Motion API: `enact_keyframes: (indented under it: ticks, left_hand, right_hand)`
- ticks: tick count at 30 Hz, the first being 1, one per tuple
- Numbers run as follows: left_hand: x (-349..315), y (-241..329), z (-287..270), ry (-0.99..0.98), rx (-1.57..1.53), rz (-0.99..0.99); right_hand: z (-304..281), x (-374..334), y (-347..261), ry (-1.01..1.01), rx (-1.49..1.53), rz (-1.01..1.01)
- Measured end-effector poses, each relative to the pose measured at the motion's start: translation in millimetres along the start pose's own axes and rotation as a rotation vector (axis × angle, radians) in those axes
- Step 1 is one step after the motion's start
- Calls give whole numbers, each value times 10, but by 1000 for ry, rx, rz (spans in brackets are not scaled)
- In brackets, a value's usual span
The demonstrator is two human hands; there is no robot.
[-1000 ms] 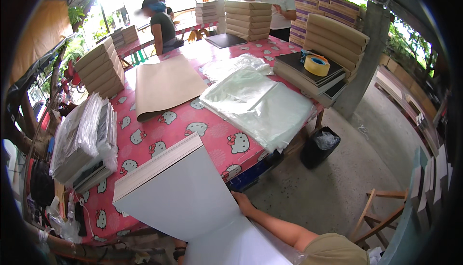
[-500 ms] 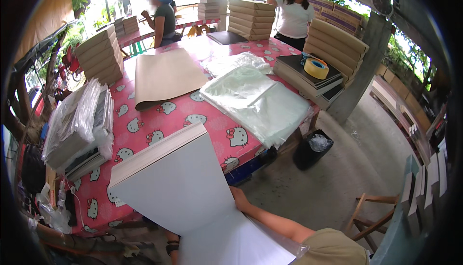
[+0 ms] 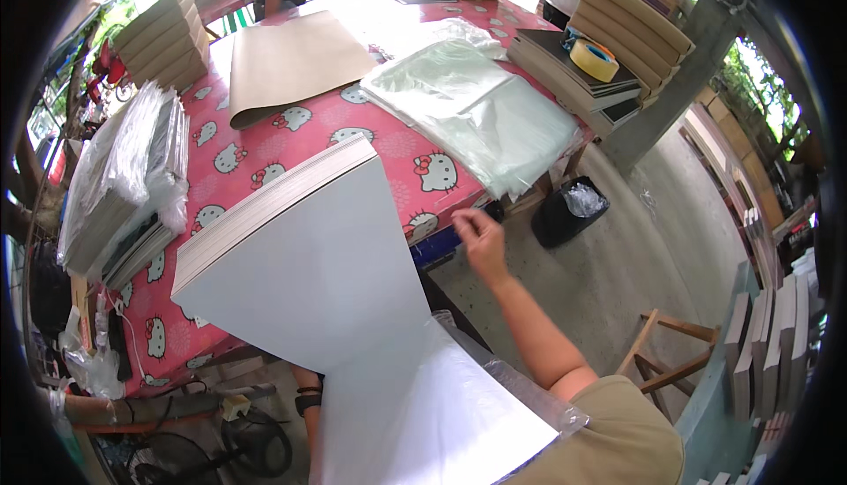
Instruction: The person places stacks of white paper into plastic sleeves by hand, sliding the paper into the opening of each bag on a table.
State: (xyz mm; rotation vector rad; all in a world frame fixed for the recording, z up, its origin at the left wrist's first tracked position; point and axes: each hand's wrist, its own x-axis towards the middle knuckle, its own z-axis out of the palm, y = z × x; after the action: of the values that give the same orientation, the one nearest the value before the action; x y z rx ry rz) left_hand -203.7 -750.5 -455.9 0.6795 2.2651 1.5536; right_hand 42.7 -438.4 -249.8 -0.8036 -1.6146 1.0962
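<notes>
A thick book (image 3: 296, 251) lies open before me, its pale block of page edges toward the table. A broad white sheet or cover (image 3: 415, 406) spreads from it toward my body. Clear plastic film (image 3: 543, 407) shows along that sheet's right edge. My right hand (image 3: 483, 242) hovers off the book's right side, fingers loosely bent and somewhat apart, with nothing visible in them. Of my left arm, only the wrist (image 3: 309, 399) with dark bands shows below the book; the book hides my left hand and its fingers.
On the pink patterned table (image 3: 238, 154) lie clear plastic sheets (image 3: 476, 110), brown paper (image 3: 296, 66) and plastic-wrapped books (image 3: 123, 185). Tape rolls (image 3: 593, 60) rest on dark books at the right. A black bin (image 3: 565, 220) and wooden stool (image 3: 666, 357) stand on the floor.
My right hand has left the book's right edge and moved up and outward. The book sits higher in the picture, and the view has tilted downward.
</notes>
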Motion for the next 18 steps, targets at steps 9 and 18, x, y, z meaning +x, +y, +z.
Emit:
enact_keyframes:
  ticks: [9, 18]
  left_hand:
    - [60, -9, 101, -8, 190, 60]
    - [-232, 277, -231, 162, -246, -329]
  right_hand:
    - [-613, 1442, 240, 241, -1021, -507]
    - [-977, 2371, 431, 525, -729, -238]
